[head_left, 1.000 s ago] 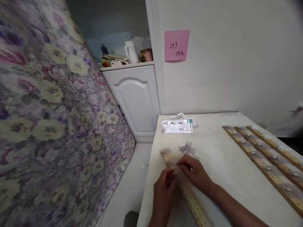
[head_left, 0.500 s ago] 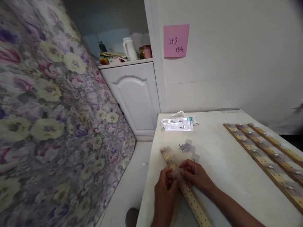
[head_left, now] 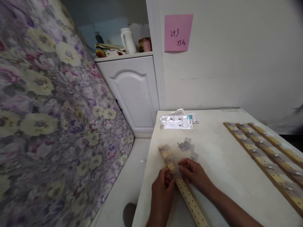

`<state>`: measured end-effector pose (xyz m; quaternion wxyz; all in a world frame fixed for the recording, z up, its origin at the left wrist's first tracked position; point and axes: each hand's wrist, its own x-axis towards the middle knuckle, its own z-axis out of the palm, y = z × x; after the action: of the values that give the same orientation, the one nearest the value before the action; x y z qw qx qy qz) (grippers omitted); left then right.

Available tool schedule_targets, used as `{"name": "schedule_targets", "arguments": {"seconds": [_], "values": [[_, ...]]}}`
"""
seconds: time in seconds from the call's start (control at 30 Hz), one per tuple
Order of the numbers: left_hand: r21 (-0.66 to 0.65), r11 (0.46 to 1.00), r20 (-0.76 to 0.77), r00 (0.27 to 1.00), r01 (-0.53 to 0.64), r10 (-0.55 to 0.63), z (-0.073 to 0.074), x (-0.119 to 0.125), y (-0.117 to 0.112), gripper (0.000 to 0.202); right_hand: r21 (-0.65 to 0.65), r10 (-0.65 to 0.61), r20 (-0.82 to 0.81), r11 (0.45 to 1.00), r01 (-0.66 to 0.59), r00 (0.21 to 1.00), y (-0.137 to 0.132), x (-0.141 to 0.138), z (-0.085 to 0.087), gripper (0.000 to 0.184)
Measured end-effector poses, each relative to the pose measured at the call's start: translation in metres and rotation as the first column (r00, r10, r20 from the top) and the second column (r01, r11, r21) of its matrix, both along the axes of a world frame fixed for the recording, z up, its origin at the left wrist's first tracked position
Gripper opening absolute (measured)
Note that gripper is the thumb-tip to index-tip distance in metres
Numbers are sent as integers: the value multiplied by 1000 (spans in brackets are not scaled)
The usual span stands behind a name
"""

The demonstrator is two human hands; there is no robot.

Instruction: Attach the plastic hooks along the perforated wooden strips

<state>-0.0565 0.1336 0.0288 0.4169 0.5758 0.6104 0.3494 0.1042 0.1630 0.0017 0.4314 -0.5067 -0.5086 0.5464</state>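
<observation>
Strip (head_left: 190,198) on left of table (head_left: 224,157); our left hand (head_left: 163,186) and right hand (head_left: 192,171) curled at its edges; whether gripping, we cannot tell; looks light, stiff; best held by long edges.

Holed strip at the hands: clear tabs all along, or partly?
Partly. Clear tabs sit toward the far end of the holed strip; its visible near part shows bare holes.

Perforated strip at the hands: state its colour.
The perforated strip is pale tan, best seen in the head view.
</observation>
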Motion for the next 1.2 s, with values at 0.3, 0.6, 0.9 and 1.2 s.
{"name": "schedule_targets", "arguments": {"seconds": [0.3,0.6,0.9,1.2], "values": [[-17,1000,-2,1000,15,-15,2,0,1,21,-3,-7,58,1000,8,998,-1,-1,1,13],[-25,999,23,999,28,-28,5,0,-1,19,-13,5,67,1000,-4,998,-3,-1,4,12],[-22,999,38,999,27,-26,2,-1,0,18,-3,-5,87,1000,5,996,-2,-1,-2,15],[-19,999,44,999,30,-29,0,-2,-1,18,-23,-7,73,1000,8,997,0,-1,-2,15]]}}
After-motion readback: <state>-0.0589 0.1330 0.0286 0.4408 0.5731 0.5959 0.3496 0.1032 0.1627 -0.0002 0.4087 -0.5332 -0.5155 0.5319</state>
